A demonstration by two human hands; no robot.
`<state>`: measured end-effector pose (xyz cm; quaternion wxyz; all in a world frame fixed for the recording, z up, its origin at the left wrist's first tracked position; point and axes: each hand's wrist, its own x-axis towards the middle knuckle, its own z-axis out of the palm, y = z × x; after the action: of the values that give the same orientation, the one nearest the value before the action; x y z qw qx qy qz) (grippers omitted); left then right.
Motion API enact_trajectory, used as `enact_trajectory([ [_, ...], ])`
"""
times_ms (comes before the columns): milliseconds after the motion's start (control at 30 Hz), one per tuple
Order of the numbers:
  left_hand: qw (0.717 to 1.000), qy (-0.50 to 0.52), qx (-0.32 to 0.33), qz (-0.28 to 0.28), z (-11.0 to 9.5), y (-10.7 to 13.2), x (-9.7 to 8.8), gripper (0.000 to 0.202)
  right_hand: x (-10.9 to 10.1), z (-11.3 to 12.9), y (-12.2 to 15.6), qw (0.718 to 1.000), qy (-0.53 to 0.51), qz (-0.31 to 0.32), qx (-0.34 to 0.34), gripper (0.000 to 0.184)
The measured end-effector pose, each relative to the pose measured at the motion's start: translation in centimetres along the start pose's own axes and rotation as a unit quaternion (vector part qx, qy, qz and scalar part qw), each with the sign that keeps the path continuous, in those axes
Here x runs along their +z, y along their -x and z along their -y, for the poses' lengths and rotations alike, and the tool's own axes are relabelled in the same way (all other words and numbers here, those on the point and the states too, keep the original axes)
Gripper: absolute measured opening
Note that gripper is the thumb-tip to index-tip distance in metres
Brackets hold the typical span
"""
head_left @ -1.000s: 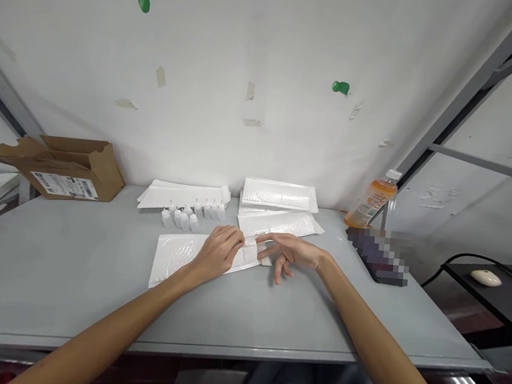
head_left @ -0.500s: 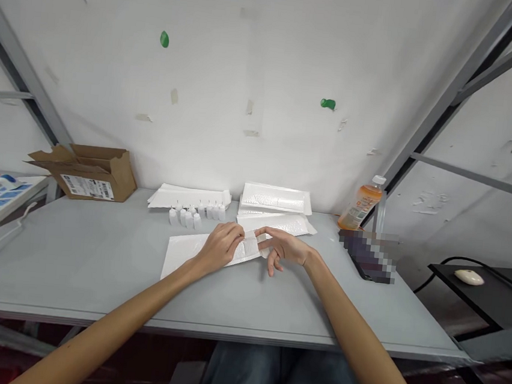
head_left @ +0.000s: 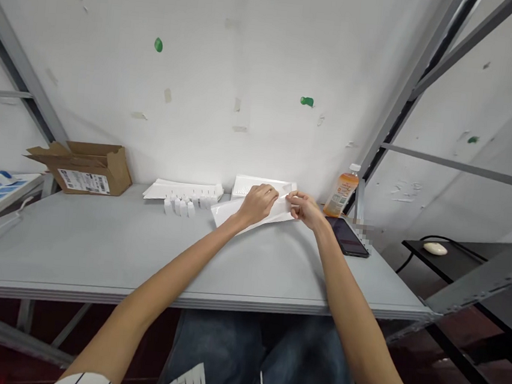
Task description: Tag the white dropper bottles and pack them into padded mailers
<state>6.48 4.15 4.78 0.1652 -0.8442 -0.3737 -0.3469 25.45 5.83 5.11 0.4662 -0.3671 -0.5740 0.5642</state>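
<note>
Both my hands hold a white bubble mailer (head_left: 231, 214) slanting across the table's far part. My left hand (head_left: 258, 205) grips it from above near the middle. My right hand (head_left: 303, 210) pinches its far end, close to a folded corner. Behind the hands lies a stack of white mailers (head_left: 260, 187), partly hidden by them. Several small white plastic bottles (head_left: 179, 207) stand to the left, in front of a flat pile of white mailers (head_left: 183, 191).
A grey table (head_left: 95, 261) carries everything. A cardboard box (head_left: 85, 169) stands at the far left, an orange drink bottle (head_left: 341, 192) and a dark tablet or phone (head_left: 346, 237) at the right. A metal frame rises at right; a mouse (head_left: 435, 248) sits on a black side table (head_left: 440, 258).
The mailer has gone from lying flat at the table's middle to held up between both hands, further back and to the right. My view has also tilted, showing more of my lap.
</note>
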Motion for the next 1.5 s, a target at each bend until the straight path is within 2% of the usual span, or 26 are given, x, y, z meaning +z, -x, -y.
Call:
enact_trajectory([
  [67,1.000,-0.021,0.008,-0.003,0.2,0.0,1.1,0.026,-0.9,-0.5,-0.3,0.997,-0.016,-0.070,-0.010,0.032],
  [167,0.998,-0.057,0.035,0.019,1.1,1.8,2.0,0.041,-1.3,-1.6,-1.1,0.986,-0.027,-0.160,-0.022,0.028],
  [267,0.992,-0.083,0.036,0.082,2.6,4.2,2.2,0.057,-1.1,-3.0,-1.9,0.979,-0.016,-0.202,-0.016,0.025],
  [367,0.987,-0.089,0.007,0.135,3.8,5.6,2.5,0.044,-0.9,-4.0,-2.3,0.974,0.025,-0.227,-0.008,0.020],
  [533,0.985,-0.060,-0.022,0.162,4.5,6.0,3.0,0.049,-0.5,-4.7,-1.7,0.949,0.143,-0.275,-0.047,0.019],
  [567,0.985,-0.054,-0.025,0.163,4.6,6.0,3.1,0.054,-0.3,-4.8,-1.6,0.930,0.203,-0.299,-0.071,0.019],
  [633,0.985,-0.043,-0.026,0.167,4.9,6.2,3.1,0.058,0.5,-5.1,-1.5,0.857,0.380,-0.320,-0.135,0.022],
  [700,0.984,-0.032,-0.023,0.174,5.1,6.5,3.2,0.053,1.3,-5.7,-1.6,0.777,0.524,-0.293,-0.188,0.027],
  [767,0.984,-0.023,-0.023,0.176,5.2,6.6,3.2,0.048,1.9,-6.5,-1.5,0.737,0.593,-0.248,-0.208,0.030],
  [833,0.985,-0.023,-0.027,0.170,5.1,6.7,3.4,0.046,2.3,-7.2,-1.2,0.717,0.630,-0.218,-0.204,0.034],
  [933,0.987,-0.027,-0.029,0.157,4.9,6.7,3.5,0.044,2.5,-7.9,-0.7,0.705,0.656,-0.197,-0.184,0.038],
  [1133,0.987,0.001,-0.028,0.160,5.8,7.0,3.5,0.047,2.8,-7.8,-0.5,0.702,0.669,-0.181,-0.161,0.038],
  [1500,0.996,-0.017,0.003,0.086,5.1,7.0,3.2,0.031,2.0,-7.9,-0.7,0.709,0.673,-0.148,-0.149,0.038],
])
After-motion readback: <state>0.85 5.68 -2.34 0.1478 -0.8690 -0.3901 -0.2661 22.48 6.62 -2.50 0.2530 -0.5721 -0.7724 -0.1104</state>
